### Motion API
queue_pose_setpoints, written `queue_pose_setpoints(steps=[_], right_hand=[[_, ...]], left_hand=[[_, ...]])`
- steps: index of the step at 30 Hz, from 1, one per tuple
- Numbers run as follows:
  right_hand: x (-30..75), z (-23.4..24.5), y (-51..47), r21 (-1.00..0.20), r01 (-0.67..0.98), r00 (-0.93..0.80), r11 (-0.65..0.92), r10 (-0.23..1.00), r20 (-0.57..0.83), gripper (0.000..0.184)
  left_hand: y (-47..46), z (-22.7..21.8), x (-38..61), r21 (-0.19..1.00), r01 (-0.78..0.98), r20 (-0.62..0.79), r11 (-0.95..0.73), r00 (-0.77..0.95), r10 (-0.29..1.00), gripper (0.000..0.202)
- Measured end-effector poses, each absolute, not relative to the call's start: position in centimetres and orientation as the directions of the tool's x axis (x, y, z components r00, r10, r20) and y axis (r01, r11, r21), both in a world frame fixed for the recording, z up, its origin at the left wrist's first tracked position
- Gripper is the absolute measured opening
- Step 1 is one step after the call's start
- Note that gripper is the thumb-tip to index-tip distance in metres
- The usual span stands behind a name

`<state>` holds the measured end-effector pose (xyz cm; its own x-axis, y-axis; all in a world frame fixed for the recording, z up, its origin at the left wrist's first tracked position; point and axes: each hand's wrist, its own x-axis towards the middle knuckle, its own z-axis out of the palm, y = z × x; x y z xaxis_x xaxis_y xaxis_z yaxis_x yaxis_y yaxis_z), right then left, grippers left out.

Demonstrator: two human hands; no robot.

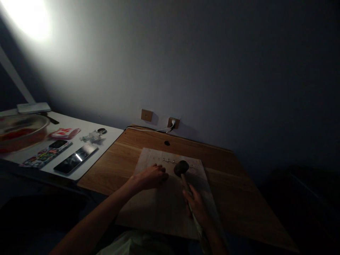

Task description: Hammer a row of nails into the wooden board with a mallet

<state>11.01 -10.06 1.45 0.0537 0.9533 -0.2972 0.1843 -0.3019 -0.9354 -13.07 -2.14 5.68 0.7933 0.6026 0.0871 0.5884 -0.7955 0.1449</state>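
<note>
A pale wooden board (159, 209) lies on a brown wooden desk (239, 198). A short row of small nails (168, 161) stands near the board's far edge. My right hand (198, 207) grips the handle of a black rubber mallet (181, 168), whose head hovers just right of the nails. My left hand (152, 176) rests on the board left of the mallet head, fingers curled together; whether they hold anything is hidden in the dim light.
A white table (87, 166) at the left carries two phones (75, 159), a red packet (64, 132), crumpled wrappers (92, 137) and a bowl (20, 132). Wall sockets with a white cable (172, 123) sit behind the desk. A pale plastic bag (132, 244) lies by my lap.
</note>
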Motion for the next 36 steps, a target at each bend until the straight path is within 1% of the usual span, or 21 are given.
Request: queue_pose_setpoints(steps=[3, 5, 6, 8, 10, 12, 14, 15, 16, 18, 21, 25, 29, 36], right_hand=[[11.0, 1.7, -10.1, -0.944, 0.191, 0.024, -0.269, 0.963, -0.270, 0.057], [10.9, 1.9, -10.1, -0.943, 0.194, 0.022, -0.271, 0.962, -0.272, 0.056], [10.9, 1.9, -10.1, -0.939, 0.190, 0.030, -0.287, 0.958, -0.286, 0.057], [10.9, 1.9, -10.2, -0.929, 0.167, 0.056, -0.331, 0.944, -0.326, 0.059], [10.9, 1.9, -10.2, -0.923, 0.148, 0.073, -0.354, 0.935, -0.347, 0.061], [10.9, 1.9, -10.2, -0.922, 0.148, 0.088, -0.359, 0.933, -0.349, 0.061], [10.8, 2.1, -10.2, -0.920, 0.167, 0.085, -0.355, 0.935, -0.345, 0.060], [10.8, 2.1, -10.2, -0.919, 0.178, 0.080, -0.352, 0.936, -0.343, 0.060], [10.7, 2.2, -10.2, -0.920, 0.186, 0.071, -0.345, 0.939, -0.338, 0.059], [10.7, 2.4, -10.2, -0.926, 0.195, 0.048, -0.324, 0.946, -0.321, 0.057], [10.7, 2.5, -10.3, -0.930, 0.192, 0.039, -0.315, 0.949, -0.313, 0.056], [10.8, 2.3, -10.3, -0.931, 0.196, 0.046, -0.308, 0.951, -0.305, 0.060], [10.9, 2.1, -10.2, -0.935, 0.202, 0.028, -0.292, 0.956, -0.292, 0.059], [10.7, 2.2, -10.4, -0.937, 0.187, 0.047, -0.297, 0.955, -0.293, 0.058]], left_hand=[[-1.9, 5.2, -12.7, 0.163, 0.576, 0.122, -0.801, 0.794, 0.596, 0.007], [-1.7, 5.0, -12.5, 0.199, 0.559, 0.143, -0.805, 0.796, 0.588, 0.010], [-1.6, 5.0, -12.5, 0.232, 0.547, 0.166, -0.804, 0.793, 0.587, 0.011], [-1.1, 5.0, -12.7, 0.340, 0.512, 0.236, -0.789, 0.765, 0.599, 0.009], [-0.2, 4.8, -13.1, 0.478, 0.479, 0.316, -0.736, 0.689, 0.653, 0.010], [1.2, 4.4, -13.8, 0.595, 0.475, 0.358, -0.648, 0.565, 0.743, 0.012], [2.8, 3.9, -14.5, 0.664, 0.508, 0.361, -0.548, 0.423, 0.831, 0.015], [3.5, 3.6, -14.9, 0.678, 0.531, 0.360, -0.508, 0.363, 0.860, 0.016], [4.2, 3.3, -15.1, 0.678, 0.555, 0.361, -0.482, 0.320, 0.876, 0.017], [5.3, 2.8, -15.4, 0.653, 0.597, 0.369, -0.466, 0.286, 0.884, 0.018], [5.9, 2.0, -15.2, 0.607, 0.623, 0.384, -0.494, 0.314, 0.868, 0.021], [5.7, 0.8, -15.0, 0.546, 0.647, 0.421, -0.532, 0.337, 0.842, 0.030], [5.6, 0.2, -15.2, 0.501, 0.671, 0.453, -0.546, 0.334, 0.827, 0.028], [5.0, 0.6, -15.1, 0.478, 0.675, 0.471, -0.561, 0.343, 0.813, 0.025]])
